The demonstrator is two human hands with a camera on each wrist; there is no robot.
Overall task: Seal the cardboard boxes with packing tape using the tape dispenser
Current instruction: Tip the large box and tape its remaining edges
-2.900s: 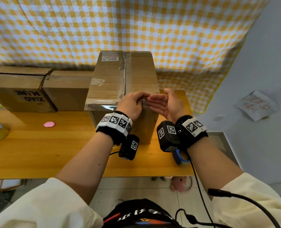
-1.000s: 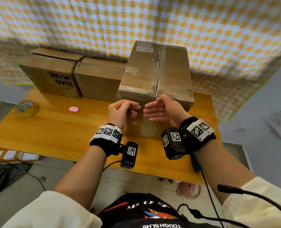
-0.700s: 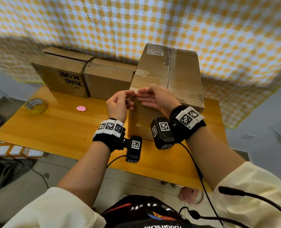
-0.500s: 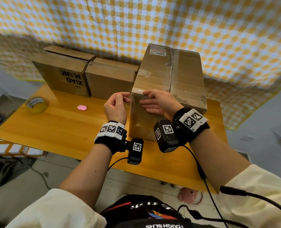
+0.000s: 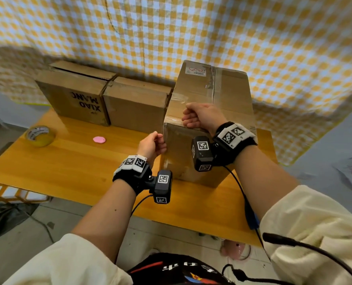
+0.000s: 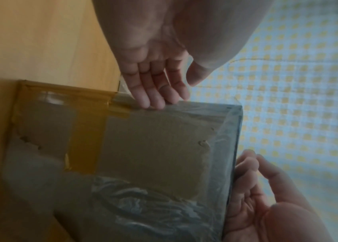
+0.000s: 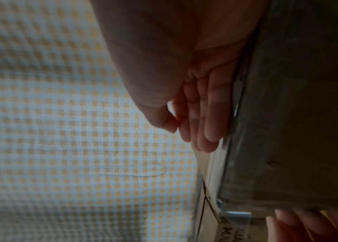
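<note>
Head view: tape dispenser unseen.

Makeshift packing corner in a plain room
I see a wooden table [image 5: 68,165], a checked cloth backdrop [image 5: 191,31], cardboard boxes [image 5: 138,103], and a tape roll [image 5: 40,135].

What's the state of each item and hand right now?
tall box: upright, flaps shut, clear tape over top front edge
left boxes: side by side, flaps shut
tape roll: flat on table, untouched
right hand: pressing top front edge
left hand: at left front corner, fingers curled
</note>
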